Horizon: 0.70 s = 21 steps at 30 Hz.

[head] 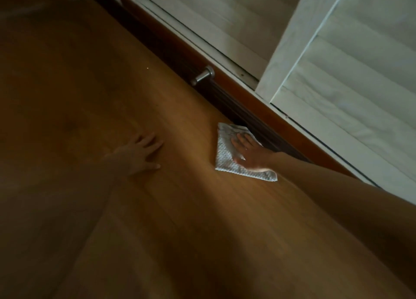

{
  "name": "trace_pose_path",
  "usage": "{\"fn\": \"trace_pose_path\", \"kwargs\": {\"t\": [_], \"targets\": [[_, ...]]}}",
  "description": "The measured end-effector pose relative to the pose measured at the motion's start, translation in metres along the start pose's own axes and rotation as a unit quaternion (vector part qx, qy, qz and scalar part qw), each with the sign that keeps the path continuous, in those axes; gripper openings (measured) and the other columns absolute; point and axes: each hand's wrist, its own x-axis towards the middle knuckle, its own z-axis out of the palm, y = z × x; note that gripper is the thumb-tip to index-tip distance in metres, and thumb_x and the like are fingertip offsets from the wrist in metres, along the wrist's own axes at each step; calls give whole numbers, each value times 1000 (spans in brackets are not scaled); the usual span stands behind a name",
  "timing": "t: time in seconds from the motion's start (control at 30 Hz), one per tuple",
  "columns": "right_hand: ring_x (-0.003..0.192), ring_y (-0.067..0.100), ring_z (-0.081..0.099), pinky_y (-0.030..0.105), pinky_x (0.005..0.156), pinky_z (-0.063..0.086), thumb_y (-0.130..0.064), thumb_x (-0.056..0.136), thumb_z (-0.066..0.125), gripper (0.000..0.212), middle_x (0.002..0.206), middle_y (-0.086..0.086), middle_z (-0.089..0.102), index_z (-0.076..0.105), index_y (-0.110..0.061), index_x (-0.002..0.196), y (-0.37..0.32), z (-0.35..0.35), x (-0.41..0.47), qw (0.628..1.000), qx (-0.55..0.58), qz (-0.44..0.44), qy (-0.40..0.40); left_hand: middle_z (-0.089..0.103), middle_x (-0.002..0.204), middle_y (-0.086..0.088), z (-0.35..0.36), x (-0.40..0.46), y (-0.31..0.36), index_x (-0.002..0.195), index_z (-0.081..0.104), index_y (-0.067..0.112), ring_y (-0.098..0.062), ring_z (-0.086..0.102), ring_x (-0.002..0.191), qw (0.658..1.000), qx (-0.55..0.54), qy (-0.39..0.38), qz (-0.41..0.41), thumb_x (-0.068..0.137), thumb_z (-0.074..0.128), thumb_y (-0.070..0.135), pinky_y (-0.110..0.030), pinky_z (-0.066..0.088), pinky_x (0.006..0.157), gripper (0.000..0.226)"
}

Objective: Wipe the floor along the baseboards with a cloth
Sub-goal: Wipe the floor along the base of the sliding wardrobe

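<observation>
Cloth [227, 157]: white, textured, lying flat on the wooden floor [157, 208], far edge touching the dark baseboard [258, 123]. Right hand [249, 154] lies palm-down on it, fingers spread, pointing to 11 o'clock. Left hand [137, 152], at 9 o'clock from the cloth and well apart, rests on bare floor, fingers spread. Metal doorstop [202, 75] at 11 o'clock, fixed to the baseboard. White shutters [337, 57] beyond.

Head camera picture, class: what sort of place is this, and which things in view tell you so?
Probably a room in a home: a wood plank floor, white louvred shutters on a wooden sill, and a metal doorstop at the dark baseboard.
</observation>
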Motion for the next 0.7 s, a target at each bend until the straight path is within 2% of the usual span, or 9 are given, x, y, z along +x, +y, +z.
{"fn": "trace_pose_path", "kwargs": {"t": [0.1, 0.23, 0.37, 0.43, 0.5, 0.53, 0.6, 0.63, 0.7], "targets": [[142, 24, -30, 37, 114, -16, -48, 103, 20, 72, 154, 9, -32, -25, -12, 147, -7, -7, -6, 1000, -4, 12, -19, -21, 160, 7, 9, -7, 5, 150, -13, 42, -31, -10, 148, 1000, 0, 25, -10, 89, 30, 73, -56, 12, 117, 82], [141, 24, -32, 42, 117, -10, -51, 101, 26, 79, 152, 5, -37, -30, -18, 145, -10, -22, -7, 997, 5, 31, -67, -24, 159, 7, 6, -11, 4, 150, -15, 41, -29, -16, 148, 999, -28, 16, -4, 90, 30, 73, -60, 7, 116, 81], [147, 30, -14, 41, 118, 0, -45, 100, 40, 81, 160, 11, -17, -17, -16, 151, -30, -25, -9, 998, 4, 43, -44, -27, 158, 9, 5, -14, 7, 149, -17, 43, -28, -20, 147, 999, -54, 7, -1, 91, 31, 71, -60, 3, 116, 80], [146, 26, -19, 40, 118, -7, -41, 103, 35, 74, 158, 7, -21, -15, -13, 151, -40, -22, -15, 997, 6, 49, -55, -26, 158, 9, 5, -13, 6, 150, -16, 43, -28, -20, 147, 998, -59, 17, -1, 91, 31, 71, -60, 4, 116, 80], [145, 30, -18, 38, 114, -17, -36, 106, 24, 65, 155, 10, -18, -6, -2, 151, -40, -15, -21, 999, -35, 11, -9, -25, 159, 8, 6, -11, 6, 150, -16, 42, -29, -19, 147, 998, -55, 27, 7, 92, 29, 71, -61, 5, 116, 79], [145, 38, -5, 42, 115, -14, -33, 107, 18, 58, 156, 21, -1, 11, 7, 149, -37, -11, -20, 996, -80, -31, 40, -25, 159, 7, 7, -11, 6, 150, -15, 42, -30, -19, 147, 998, -56, 33, 9, 92, 29, 71, -61, 5, 116, 78], [133, 53, 32, 59, 114, 20, -24, 107, 9, 56, 140, 35, 40, 48, 9, 130, -22, -5, -3, 987, -142, -55, 52, -24, 159, 7, 10, -8, 5, 151, -14, 41, -30, -18, 147, 998, -51, 42, 11, 91, 28, 71, -61, 5, 116, 78], [129, 55, 38, 62, 106, 33, -23, 107, 5, 61, 136, 36, 45, 53, 9, 128, -17, -5, 9, 984, -156, -59, 58, -25, 159, 7, 10, -7, 5, 151, -15, 41, -30, -18, 147, 998, -48, 40, 14, 91, 27, 71, -61, 5, 116, 79], [135, 52, 30, 61, 105, 35, -28, 105, -5, 69, 143, 35, 37, 42, 11, 137, -16, -15, 37, 984, -153, -66, 59, -28, 158, 8, 11, -7, 4, 150, -17, 42, -30, -20, 146, 998, -41, 36, 18, 91, 25, 72, -61, 4, 116, 79]]}}
